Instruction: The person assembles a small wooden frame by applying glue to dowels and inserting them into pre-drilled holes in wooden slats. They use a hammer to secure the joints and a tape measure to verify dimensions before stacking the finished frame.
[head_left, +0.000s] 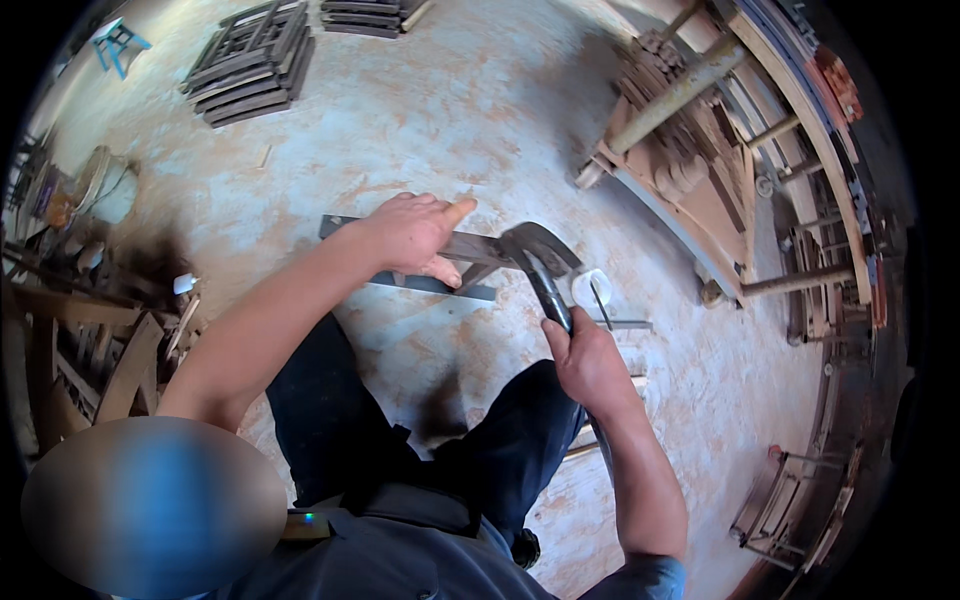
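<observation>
My right hand (590, 365) is closed round the handle of a claw hammer (548, 290). Its dark curved head (540, 245) is at the right end of a small dark wooden piece (472, 247); I cannot tell whether they touch. My left hand (415, 232) holds that wooden piece from above, thumb on the near side and a finger pointing right. Flat grey bars lie at the wood, one (338, 224) showing past my left wrist and another (465, 291) nearer my knees. Part of the wood is hidden under my left hand.
A white round container (592, 288) with a thin stick stands just right of the hammer. Stacked wooden frames (250, 65) lie far left, a blue stool (118, 42) beyond. A wooden rack (690, 190) with wood pieces stands right. Wood parts (100, 340) and a bucket (108, 188) are left.
</observation>
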